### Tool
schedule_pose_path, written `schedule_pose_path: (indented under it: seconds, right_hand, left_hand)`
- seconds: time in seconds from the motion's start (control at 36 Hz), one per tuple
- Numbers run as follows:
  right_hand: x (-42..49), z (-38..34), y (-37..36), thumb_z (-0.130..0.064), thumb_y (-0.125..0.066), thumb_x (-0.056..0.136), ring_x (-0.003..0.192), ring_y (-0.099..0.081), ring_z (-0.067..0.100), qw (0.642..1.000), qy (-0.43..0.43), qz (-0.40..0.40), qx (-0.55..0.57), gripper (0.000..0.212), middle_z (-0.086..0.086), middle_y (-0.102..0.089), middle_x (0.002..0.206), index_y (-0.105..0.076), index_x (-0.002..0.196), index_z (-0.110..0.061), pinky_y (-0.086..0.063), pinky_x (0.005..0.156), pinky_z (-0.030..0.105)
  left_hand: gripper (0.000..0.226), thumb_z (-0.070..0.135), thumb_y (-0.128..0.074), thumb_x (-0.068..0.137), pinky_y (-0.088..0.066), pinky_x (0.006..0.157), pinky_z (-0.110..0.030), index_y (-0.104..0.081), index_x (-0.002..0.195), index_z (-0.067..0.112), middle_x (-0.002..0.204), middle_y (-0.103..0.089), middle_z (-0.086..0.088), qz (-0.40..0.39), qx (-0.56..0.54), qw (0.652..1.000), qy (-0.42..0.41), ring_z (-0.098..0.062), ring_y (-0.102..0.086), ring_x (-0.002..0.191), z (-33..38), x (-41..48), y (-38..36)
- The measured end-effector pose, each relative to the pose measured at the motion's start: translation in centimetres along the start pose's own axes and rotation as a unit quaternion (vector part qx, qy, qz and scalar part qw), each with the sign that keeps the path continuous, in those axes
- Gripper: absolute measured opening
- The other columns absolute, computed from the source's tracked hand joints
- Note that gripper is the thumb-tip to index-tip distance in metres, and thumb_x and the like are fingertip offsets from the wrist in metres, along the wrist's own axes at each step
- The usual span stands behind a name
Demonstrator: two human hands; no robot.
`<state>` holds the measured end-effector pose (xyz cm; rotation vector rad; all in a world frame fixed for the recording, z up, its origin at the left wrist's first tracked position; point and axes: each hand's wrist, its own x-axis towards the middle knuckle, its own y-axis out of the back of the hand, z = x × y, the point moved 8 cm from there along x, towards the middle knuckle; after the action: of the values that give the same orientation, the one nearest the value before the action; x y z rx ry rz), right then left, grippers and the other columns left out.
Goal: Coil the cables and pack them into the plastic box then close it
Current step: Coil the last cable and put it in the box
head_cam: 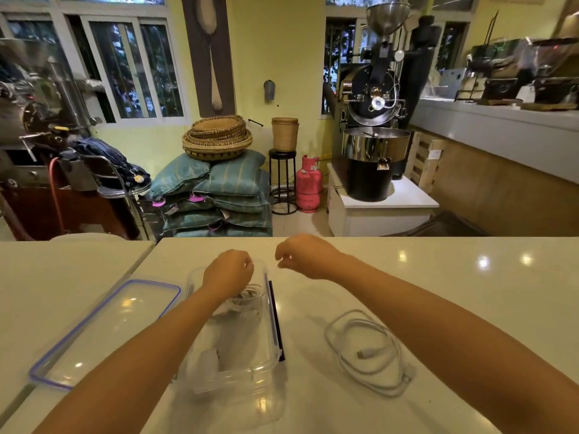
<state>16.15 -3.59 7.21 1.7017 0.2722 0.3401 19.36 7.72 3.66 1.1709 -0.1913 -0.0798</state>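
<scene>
From the head camera, my left hand (228, 272) hung over the far end of the clear plastic box (233, 368) at lower centre of the frame, fingers curled loosely downward; whether they actually pinched anything I could not tell. Just beneath that hand, inside the box, lay a coiled white cable (246, 300). My right hand (305, 256) hovered above the white table (438, 277), just right of the box's far corner, its fingers half closed on nothing I could see. A second white cable (368, 352) lay in a loose coil on the table at lower right of centre, well apart from both hands (its connector ends resting inside and at the edge of the loop). The box's lid (103, 332), clear with a blue rim, lay flat on the table to the left of the box, off it entirely.
</scene>
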Motion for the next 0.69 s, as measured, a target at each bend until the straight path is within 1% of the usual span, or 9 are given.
schedule_pose_path:
  seconds: [0.03,0.08,0.17,0.31,0.39,0.47,0.58,0.64,0.69]
  right_hand:
    - [-0.3,0.6,0.5,-0.022,-0.052,0.091,0.110,-0.055,0.029,1.000,-0.009,0.000,0.003,0.029,0.012,-0.062,0.119,-0.059,0.116,-0.010,-0.047,0.092,0.040]
    - [-1.2,2.0,1.3,-0.020,-0.053,0.090,0.111,-0.054,0.027,1.000,-0.027,-0.010,0.008,0.031,0.012,-0.061,0.122,-0.057,0.119,-0.009,-0.044,0.092,0.037]
    - [-2.7,4.2,1.5,-0.015,-0.056,0.089,0.110,-0.055,0.027,0.996,-0.065,-0.050,0.019,0.032,0.013,-0.059,0.122,-0.057,0.119,-0.007,-0.043,0.087,0.031]
    - [-6.3,8.0,-0.3,-0.011,-0.059,0.086,0.111,-0.052,0.029,0.983,-0.123,-0.131,0.024,0.031,0.013,-0.057,0.123,-0.057,0.117,-0.007,-0.042,0.088,0.032]
    - [-8.4,10.0,-2.1,-0.011,-0.057,0.087,0.105,-0.056,0.028,0.972,-0.155,-0.172,0.044,0.029,0.014,-0.056,0.123,-0.057,0.116,-0.006,-0.046,0.089,0.035]
    - [-10.1,11.6,-3.5,-0.007,-0.051,0.090,0.087,-0.056,0.020,0.961,-0.190,-0.188,0.075,0.026,0.017,-0.058,0.122,-0.056,0.115,-0.002,-0.046,0.079,0.031]
    - [-11.8,13.3,-5.5,-0.010,-0.050,0.091,0.084,-0.054,0.017,0.946,-0.232,-0.202,0.097,0.025,0.019,-0.060,0.119,-0.056,0.114,-0.003,-0.043,0.060,0.020]
    - [-12.5,13.9,-6.4,-0.012,-0.051,0.091,0.082,-0.055,0.018,0.940,-0.246,-0.210,0.108,0.026,0.020,-0.061,0.117,-0.057,0.114,-0.003,-0.042,0.057,0.019]
    - [-13.0,14.0,-7.0,-0.012,-0.051,0.091,0.072,-0.055,0.016,0.938,-0.250,-0.212,0.118,0.026,0.019,-0.063,0.111,-0.056,0.114,-0.001,-0.042,0.056,0.019]
  left_hand:
    - [0.028,0.015,-0.041,0.091,-0.047,0.069,-0.033,-0.064,0.104,0.006,0.103,-0.066,-0.013,0.004,-0.016,1.000,-0.015,-0.025,-0.058,0.082,1.0,-0.1,0.4]
    - [0.027,0.014,-0.043,0.091,-0.048,0.078,-0.034,-0.064,0.106,0.005,0.109,-0.066,-0.013,0.007,-0.048,0.997,-0.052,-0.027,-0.060,0.093,3.3,-0.4,0.8]
    - [0.027,0.016,-0.045,0.092,-0.049,0.088,-0.037,-0.062,0.110,0.007,0.115,-0.063,-0.012,-0.015,-0.078,0.993,-0.092,-0.026,-0.058,0.102,6.5,-1.2,0.2]
    - [0.028,0.019,-0.047,0.092,-0.044,0.092,-0.031,-0.058,0.117,0.011,0.121,-0.060,-0.009,-0.104,-0.059,0.982,-0.145,-0.023,-0.056,0.108,10.9,-2.9,-3.4]
    - [0.030,0.019,-0.047,0.092,-0.045,0.097,-0.034,-0.056,0.120,0.013,0.125,-0.058,-0.008,-0.175,-0.017,0.971,-0.160,-0.023,-0.054,0.112,12.3,-3.6,-6.4]
    - [0.033,0.017,-0.043,0.092,-0.043,0.100,-0.036,-0.053,0.123,0.014,0.131,-0.054,-0.009,-0.214,0.021,0.963,-0.163,-0.025,-0.051,0.117,13.0,-3.9,-9.0]
    - [0.036,0.014,-0.041,0.093,-0.039,0.100,-0.035,-0.046,0.128,0.013,0.137,-0.047,-0.011,-0.238,0.079,0.955,-0.160,-0.027,-0.046,0.122,13.2,-4.1,-11.5]
    - [0.036,0.014,-0.040,0.092,-0.039,0.099,-0.036,-0.044,0.128,0.011,0.136,-0.046,-0.013,-0.236,0.104,0.954,-0.154,-0.028,-0.045,0.123,13.3,-4.0,-12.2]
    - [0.036,0.013,-0.039,0.093,-0.040,0.098,-0.036,-0.044,0.127,0.009,0.135,-0.047,-0.014,-0.229,0.122,0.954,-0.147,-0.029,-0.046,0.121,13.4,-3.8,-12.6]
